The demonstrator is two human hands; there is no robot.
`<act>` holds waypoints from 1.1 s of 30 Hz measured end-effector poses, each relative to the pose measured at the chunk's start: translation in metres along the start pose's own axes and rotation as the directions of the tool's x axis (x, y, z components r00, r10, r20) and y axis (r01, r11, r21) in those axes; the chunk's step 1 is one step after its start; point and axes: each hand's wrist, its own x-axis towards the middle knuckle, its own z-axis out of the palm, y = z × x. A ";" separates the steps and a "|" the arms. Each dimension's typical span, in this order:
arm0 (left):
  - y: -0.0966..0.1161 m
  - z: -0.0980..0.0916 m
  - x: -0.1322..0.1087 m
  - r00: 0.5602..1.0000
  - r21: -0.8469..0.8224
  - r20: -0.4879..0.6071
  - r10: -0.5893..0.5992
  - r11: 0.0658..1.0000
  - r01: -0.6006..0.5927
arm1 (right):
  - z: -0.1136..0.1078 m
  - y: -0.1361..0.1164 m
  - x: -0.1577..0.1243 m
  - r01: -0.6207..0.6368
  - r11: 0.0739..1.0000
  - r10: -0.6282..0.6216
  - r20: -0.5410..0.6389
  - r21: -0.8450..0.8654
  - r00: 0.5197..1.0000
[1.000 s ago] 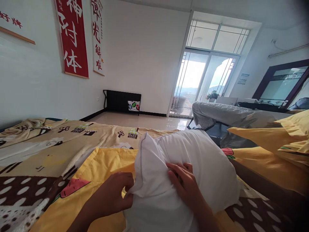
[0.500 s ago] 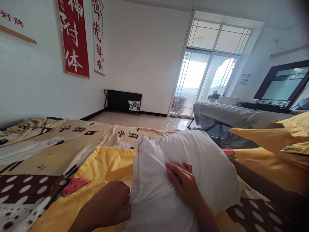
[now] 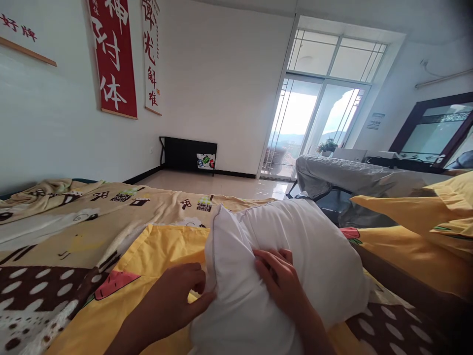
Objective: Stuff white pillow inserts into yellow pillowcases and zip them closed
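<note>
A plump white pillow (image 3: 310, 256) lies in front of me on yellow fabric (image 3: 166, 246) with a watermelon print. My right hand (image 3: 277, 271) presses into the pillow's middle, its fingers curled on a fold of the white cloth. At the pillow's left edge is my left hand (image 3: 181, 296), thumb and fingers apart, the thumb tip touching the white cloth. The yellow fabric shows under and beside this hand.
A patterned blanket (image 3: 129, 207) spreads across the bed. More yellow fabric (image 3: 417, 251) is at the right, over a dark shape. Beyond stand plastic-covered furniture (image 3: 332, 172), a black panel (image 3: 181, 154) and glass doors (image 3: 295, 118).
My left hand has opened from a closed shape and moved slightly up and right. The pillow's left edge has shifted a little; my right hand has barely moved.
</note>
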 end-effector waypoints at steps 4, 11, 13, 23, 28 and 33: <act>0.007 0.003 0.006 0.999 -0.051 -0.016 -0.035 0.998 0.034 | -0.001 -0.002 0.001 0.007 1.000 -0.007 0.001 0.001 1.000; 0.002 0.015 0.013 0.994 0.027 0.077 -0.075 0.997 0.073 | -0.001 -0.002 0.000 0.007 1.000 -0.007 0.004 0.011 1.000; 0.000 0.021 0.015 0.995 0.049 0.081 -0.061 0.997 0.058 | -0.001 -0.001 -0.001 0.003 1.000 -0.003 0.010 0.014 1.000; 0.017 0.009 0.015 0.985 0.063 0.108 -0.136 0.990 0.130 | 0.000 -0.001 0.000 -0.013 1.000 0.013 0.020 0.015 1.000; 0.014 0.001 0.010 0.986 0.003 0.077 -0.148 0.989 0.149 | 0.000 0.000 0.000 -0.012 1.000 0.012 0.015 0.012 1.000; 0.000 0.001 0.008 0.995 -0.151 0.027 -0.094 0.984 0.097 | -0.001 -0.002 0.000 0.004 1.000 -0.004 -0.001 0.003 1.000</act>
